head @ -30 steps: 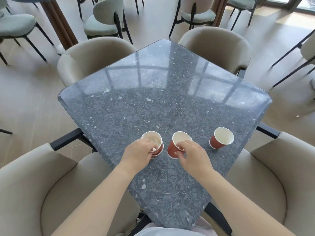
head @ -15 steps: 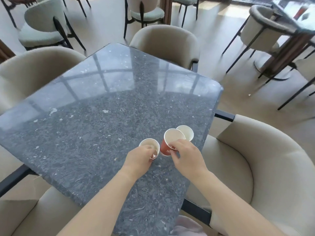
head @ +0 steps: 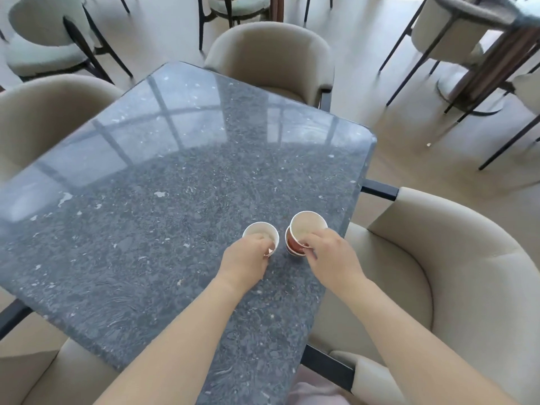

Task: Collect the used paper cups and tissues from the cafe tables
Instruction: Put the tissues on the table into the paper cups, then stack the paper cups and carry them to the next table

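Note:
Red paper cups with white insides stand on the dark speckled stone table near its right edge. My left hand grips the rim of the left cup, which looks to hold something pale inside. My right hand holds a second cup, tilted and set into a third cup whose rim shows just beneath it. The two groups stand a few centimetres apart.
Beige upholstered chairs surround the table: one at the right, one at the far side, one at the left, one at the near left. Another table and pale green chairs stand behind.
My right hand has carried its cup rightward and set it into the third cup. My left hand has kept its hold on the left cup. The view has swung right.

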